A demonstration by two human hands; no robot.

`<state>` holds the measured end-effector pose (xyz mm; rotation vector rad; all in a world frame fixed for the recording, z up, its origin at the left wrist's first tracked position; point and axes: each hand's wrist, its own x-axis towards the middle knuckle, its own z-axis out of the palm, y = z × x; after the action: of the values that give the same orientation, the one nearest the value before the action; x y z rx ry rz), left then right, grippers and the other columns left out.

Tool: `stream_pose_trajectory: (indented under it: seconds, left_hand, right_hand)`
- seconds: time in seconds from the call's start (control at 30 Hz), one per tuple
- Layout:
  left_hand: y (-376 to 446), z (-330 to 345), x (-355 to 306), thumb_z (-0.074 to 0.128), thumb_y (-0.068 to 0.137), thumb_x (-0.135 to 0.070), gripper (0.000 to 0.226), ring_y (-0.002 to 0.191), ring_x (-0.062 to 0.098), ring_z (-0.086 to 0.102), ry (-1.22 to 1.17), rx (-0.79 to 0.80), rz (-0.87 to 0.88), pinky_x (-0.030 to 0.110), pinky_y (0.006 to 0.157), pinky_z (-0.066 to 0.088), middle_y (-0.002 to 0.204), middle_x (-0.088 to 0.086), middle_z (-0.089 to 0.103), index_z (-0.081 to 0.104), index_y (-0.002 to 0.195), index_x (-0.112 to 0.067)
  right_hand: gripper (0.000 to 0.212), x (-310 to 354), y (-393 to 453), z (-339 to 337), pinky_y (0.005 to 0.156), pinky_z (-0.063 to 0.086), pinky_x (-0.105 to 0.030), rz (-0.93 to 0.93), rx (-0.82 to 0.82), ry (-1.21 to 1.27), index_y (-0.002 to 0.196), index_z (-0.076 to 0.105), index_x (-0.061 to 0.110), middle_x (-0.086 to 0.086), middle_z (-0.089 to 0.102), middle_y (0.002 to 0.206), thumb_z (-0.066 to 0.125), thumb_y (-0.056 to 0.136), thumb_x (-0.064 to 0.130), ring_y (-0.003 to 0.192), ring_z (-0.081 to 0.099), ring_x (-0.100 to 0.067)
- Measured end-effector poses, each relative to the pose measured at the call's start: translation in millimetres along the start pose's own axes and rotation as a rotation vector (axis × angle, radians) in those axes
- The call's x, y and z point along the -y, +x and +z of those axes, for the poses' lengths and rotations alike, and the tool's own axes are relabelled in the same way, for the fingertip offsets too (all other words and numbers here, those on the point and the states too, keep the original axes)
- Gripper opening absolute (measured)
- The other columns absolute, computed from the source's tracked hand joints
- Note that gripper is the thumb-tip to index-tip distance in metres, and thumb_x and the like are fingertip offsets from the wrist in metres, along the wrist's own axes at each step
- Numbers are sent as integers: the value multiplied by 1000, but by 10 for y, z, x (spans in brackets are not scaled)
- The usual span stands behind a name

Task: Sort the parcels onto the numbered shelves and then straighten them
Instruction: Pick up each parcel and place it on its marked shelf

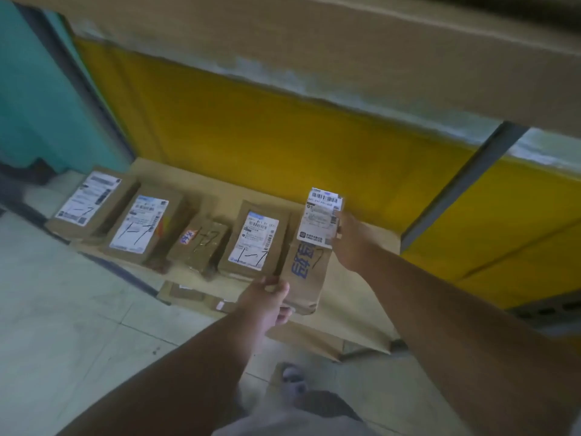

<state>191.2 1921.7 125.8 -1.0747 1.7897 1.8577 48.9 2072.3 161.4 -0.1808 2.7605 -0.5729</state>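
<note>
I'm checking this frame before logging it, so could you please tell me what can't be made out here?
- Head view: small print on the parcel labels is too blurred and small to read.
- Right hand: its fingertips are hidden behind the held parcel.
- Left hand: its fingers under that parcel's near end are mostly hidden.
- Flat boxes below the shelf are partly covered by its edge.

Both hands hold a brown parcel (309,262) on the low shelf (355,297): left hand (267,297) at its near end, right hand (349,240) at its side. Four parcels (254,240) lie beside it.
</note>
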Motion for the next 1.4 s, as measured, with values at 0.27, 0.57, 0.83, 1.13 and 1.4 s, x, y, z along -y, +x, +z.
stream_pose_trajectory:
  seconds: [0.27,0.57,0.83,1.13,1.4]
  left_hand:
    - [-247,-21,-33,62,91,-43,46,100,31,69,391,-199,128,46,88,58,112,7,68,51,131,-23]
    - [-852,-855,189,63,93,-37,40,99,11,61,531,-370,415,32,87,51,118,-10,57,52,130,-32]
    - [-1394,-2727,1019,66,92,-38,41,87,5,59,495,-614,361,20,75,44,119,-8,58,54,130,-28]
    - [-2092,-4730,1877,68,90,-39,43,87,2,60,377,-841,216,10,70,41,116,-10,60,55,130,-28]
    - [-1652,-6272,1770,67,91,-39,39,88,4,62,147,-1013,109,27,76,51,114,-11,58,54,127,-33]
  right_hand:
    - [45,165,-328,-93,82,52,-37,-113,-69,14,141,44,18,-10,60,126,56,97,24,106,61,-28]
    - [38,1150,-1152,49,87,51,-34,-508,-3,68,134,50,21,-3,57,128,54,97,32,110,60,-21]
    - [31,2744,-1804,711,85,52,-34,-776,36,147,124,54,20,3,59,113,57,95,30,101,57,-12]
    - [40,4819,-2585,1792,80,47,-21,-1007,216,222,131,54,21,10,53,115,64,92,29,97,53,-3]
    - [40,6477,-2229,2576,77,34,-5,-1130,253,201,129,54,21,7,56,117,65,91,30,98,52,-4]
